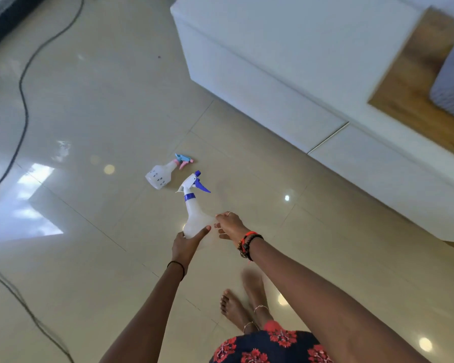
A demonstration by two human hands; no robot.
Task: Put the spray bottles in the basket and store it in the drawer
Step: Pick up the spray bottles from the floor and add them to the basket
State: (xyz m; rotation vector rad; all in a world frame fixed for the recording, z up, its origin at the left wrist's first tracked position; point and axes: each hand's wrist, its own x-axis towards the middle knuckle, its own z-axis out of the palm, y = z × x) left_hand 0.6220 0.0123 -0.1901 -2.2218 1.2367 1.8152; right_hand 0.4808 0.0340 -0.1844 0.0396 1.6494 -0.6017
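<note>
A clear spray bottle with a blue and white trigger head (195, 216) is held above the floor, head pointing away from me. My left hand (186, 243) grips its base from the left with the thumb across the body. My right hand (230, 225) holds its right side with the fingertips. A second, smaller clear spray bottle with a pink and light-blue head (163, 172) lies on its side on the tiles just beyond. A grey woven basket (451, 82) shows at the right edge on top of the cabinet.
A low white cabinet (273, 74) with a drawer front (378, 176) and a wooden top (414, 82) runs along the right. A black cable (21, 100) snakes over the glossy beige tiles at left. My bare feet (244, 307) stand below the hands.
</note>
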